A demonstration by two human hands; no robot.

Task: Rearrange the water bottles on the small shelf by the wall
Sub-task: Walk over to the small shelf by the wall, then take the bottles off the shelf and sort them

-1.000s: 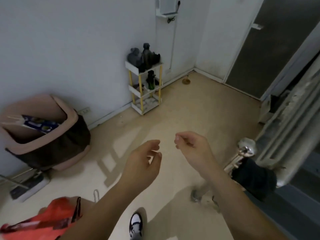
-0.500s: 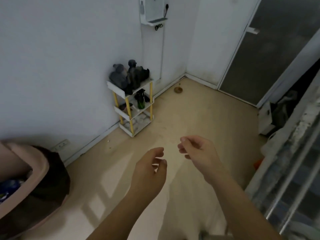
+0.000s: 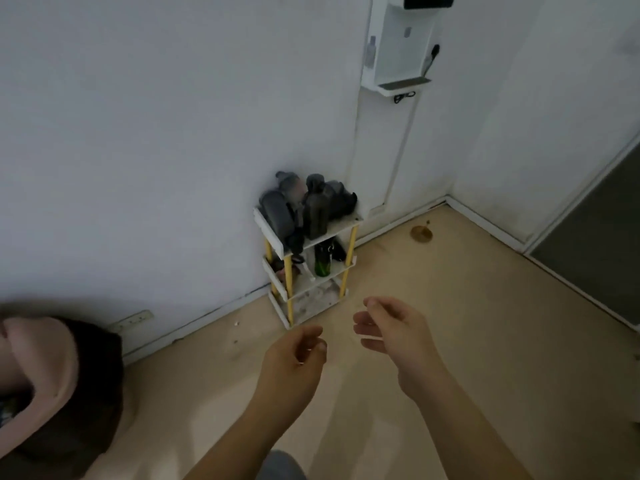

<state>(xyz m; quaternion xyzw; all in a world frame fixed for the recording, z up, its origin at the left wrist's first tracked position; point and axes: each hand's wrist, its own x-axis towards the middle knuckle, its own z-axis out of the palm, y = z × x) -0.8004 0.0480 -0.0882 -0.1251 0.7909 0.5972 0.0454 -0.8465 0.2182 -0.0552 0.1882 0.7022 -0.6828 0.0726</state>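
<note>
A small white shelf (image 3: 341, 226) with yellow posts stands against the wall. Several dark grey water bottles (image 3: 317, 209) crowd its top tier, some leaning. A green bottle (image 3: 322, 260) stands upright on the middle tier. The bottom tier holds no bottle that I can see. My left hand (image 3: 294, 362) and my right hand (image 3: 394, 332) hover above the floor in front of the shelf, short of it. Both hold nothing, fingers loosely curled and apart.
A pink bin with a dark liner (image 3: 59, 382) sits at the lower left by the wall. A white wall-mounted dispenser (image 3: 398, 46) hangs above and right of the shelf. A dark door (image 3: 595, 244) is at the right. A small brown object (image 3: 421, 233) lies on the floor.
The view has advanced toward the shelf, which now looks larger and nearer the hands. The pink bin has slid to the lower left edge. Both hands stay empty in front.
</note>
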